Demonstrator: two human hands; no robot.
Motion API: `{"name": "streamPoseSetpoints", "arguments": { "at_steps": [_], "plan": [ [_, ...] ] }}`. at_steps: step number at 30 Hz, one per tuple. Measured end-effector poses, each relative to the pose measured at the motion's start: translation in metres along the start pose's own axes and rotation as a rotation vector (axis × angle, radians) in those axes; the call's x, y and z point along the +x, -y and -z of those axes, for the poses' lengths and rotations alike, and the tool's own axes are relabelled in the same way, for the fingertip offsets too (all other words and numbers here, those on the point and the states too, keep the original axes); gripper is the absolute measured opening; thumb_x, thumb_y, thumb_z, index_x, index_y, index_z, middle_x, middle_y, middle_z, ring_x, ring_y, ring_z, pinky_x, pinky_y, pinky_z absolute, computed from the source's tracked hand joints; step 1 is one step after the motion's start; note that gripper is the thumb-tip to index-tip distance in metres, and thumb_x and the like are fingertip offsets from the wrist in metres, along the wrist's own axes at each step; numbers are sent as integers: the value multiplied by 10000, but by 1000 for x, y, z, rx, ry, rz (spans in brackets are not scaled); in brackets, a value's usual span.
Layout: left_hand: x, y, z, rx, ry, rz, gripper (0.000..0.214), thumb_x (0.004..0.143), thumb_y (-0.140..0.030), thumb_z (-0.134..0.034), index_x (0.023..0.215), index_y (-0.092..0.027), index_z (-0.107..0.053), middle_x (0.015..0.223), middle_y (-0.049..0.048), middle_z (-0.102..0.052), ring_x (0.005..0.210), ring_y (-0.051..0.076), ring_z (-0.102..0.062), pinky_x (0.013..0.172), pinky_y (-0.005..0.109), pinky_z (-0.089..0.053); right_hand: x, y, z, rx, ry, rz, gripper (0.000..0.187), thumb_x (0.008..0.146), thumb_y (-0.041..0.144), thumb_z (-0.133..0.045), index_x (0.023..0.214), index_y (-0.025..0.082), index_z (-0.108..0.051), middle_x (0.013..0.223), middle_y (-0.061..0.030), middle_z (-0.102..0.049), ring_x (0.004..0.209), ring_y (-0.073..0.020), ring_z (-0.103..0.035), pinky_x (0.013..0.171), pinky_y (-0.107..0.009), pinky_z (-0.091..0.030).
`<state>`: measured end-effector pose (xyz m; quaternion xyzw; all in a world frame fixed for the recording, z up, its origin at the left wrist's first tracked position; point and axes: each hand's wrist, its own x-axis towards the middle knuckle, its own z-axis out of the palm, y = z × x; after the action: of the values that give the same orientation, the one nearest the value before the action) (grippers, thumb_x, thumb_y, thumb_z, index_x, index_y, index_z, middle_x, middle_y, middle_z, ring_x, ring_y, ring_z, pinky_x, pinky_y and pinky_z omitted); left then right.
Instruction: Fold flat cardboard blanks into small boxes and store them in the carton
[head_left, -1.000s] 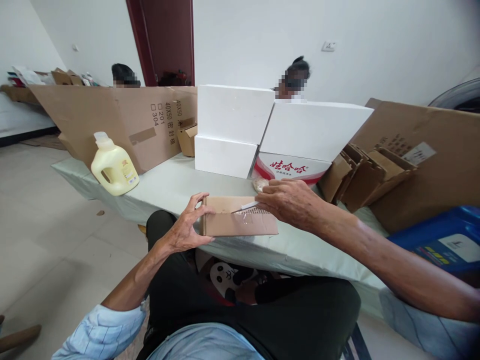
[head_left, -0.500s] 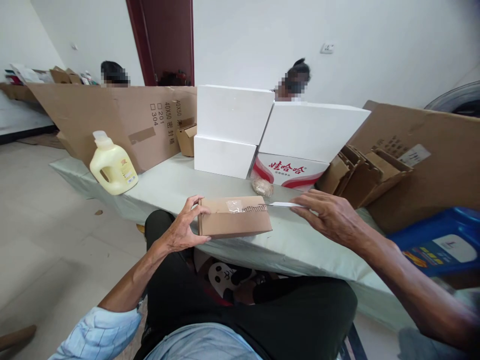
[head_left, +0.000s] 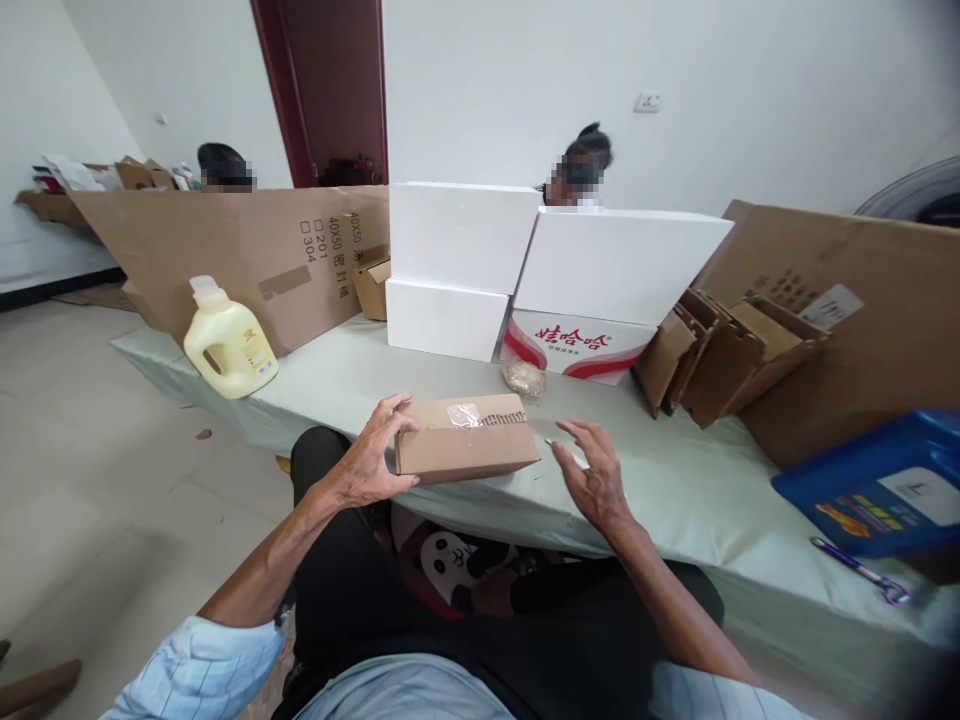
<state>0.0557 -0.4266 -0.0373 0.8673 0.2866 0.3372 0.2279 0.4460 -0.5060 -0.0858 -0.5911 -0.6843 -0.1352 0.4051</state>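
Observation:
A small brown cardboard box [head_left: 465, 452] lies on the table near its front edge, with clear tape and a printed strip along its top seam. My left hand [head_left: 375, 455] grips the box's left end, fingers over the top and thumb low at the front. Just right of the box is my right hand [head_left: 596, 475], its fingers apart and holding nothing I can see. A slim white tool [head_left: 576, 460] shows partly behind those fingers, seemingly lying on the cloth. Behind the box sits a small clear-wrapped bundle [head_left: 523, 378].
White boxes [head_left: 461, 235] are stacked at the back, above a red-and-white carton [head_left: 574, 345]. A yellow jug [head_left: 229, 340] stands left. Folded cardboard [head_left: 735, 350], a blue container [head_left: 877, 490] and a purple pen-like item [head_left: 859, 570] are at right. Two people's heads show behind.
My right hand has let go of the slim white tool, and its fingers have spread beside the box. The left hand keeps its hold. The view has shifted slightly.

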Motion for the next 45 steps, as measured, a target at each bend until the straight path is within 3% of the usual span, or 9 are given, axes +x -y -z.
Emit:
{"name": "streamPoseSetpoints", "arguments": {
  "at_steps": [3,6,20,28,35,38,41,43,45],
  "plan": [
    [1,-8,1,23,19,21,591,709,-141,-861,1211,-227,-560,1667,203,-378,1592,385,-386,1274,590,-397,23,55,1,91,52,223,358,1072,423,-612,1369,226,-645,1344,-177,-658,1215,-361,-620,1071,-571,-508],
    [1,-14,3,56,40,23,574,721,-140,-865,1212,-228,-580,1654,195,-406,1573,382,-403,1264,598,-404,33,82,-2,81,125,283,353,1064,437,-644,1328,204,-666,1280,-180,-667,1140,-362,-616,983,-542,-545],
    [5,-18,-1,-47,5,-52,564,702,-32,-747,1172,-258,-530,1453,124,-545,1433,329,-485,1216,567,-426,35,86,2,-55,226,229,579,997,521,-722,1473,219,-591,1354,-194,-618,1180,-405,-562,996,-582,-521],
    [7,-19,-2,81,17,-56,653,710,-93,-817,1310,-237,-604,1395,129,-516,1366,342,-516,1159,535,-495,36,78,-2,1,240,245,496,976,446,-777,1392,221,-626,1303,-180,-617,1191,-387,-577,985,-551,-556],
    [8,-26,-2,96,16,-67,577,687,-39,-774,1219,-236,-668,1328,104,-542,1341,329,-527,1140,509,-513,35,80,-4,4,200,229,329,1003,414,-741,1242,197,-679,1179,-159,-647,1088,-349,-602,911,-495,-570],
    [9,-26,0,83,7,-46,582,680,-40,-778,1213,-242,-657,1309,95,-550,1312,320,-540,1134,502,-514,36,68,-4,44,107,238,283,1045,390,-665,1262,210,-678,1185,-151,-660,1092,-338,-612,945,-503,-557],
    [7,-24,3,78,2,-40,586,677,-41,-782,1207,-251,-644,1300,88,-554,1297,318,-548,1129,505,-514,29,32,-2,-30,-6,120,257,1081,344,-557,1261,214,-687,1193,-153,-674,1119,-340,-619,1005,-531,-523],
    [6,-23,5,79,7,-36,586,673,-34,-776,1198,-255,-638,1305,87,-551,1299,319,-549,1130,506,-511,16,-1,-3,-196,74,-64,226,1053,319,-573,1168,182,-711,1142,-175,-683,1098,-363,-617,972,-527,-518],
    [4,-23,6,82,12,-29,585,672,-29,-771,1194,-255,-635,1310,88,-544,1299,318,-550,1120,502,-514,0,-31,-3,-354,281,-270,154,989,287,-646,1028,158,-721,1081,-205,-690,1057,-386,-625,882,-500,-518]
  ]
}}
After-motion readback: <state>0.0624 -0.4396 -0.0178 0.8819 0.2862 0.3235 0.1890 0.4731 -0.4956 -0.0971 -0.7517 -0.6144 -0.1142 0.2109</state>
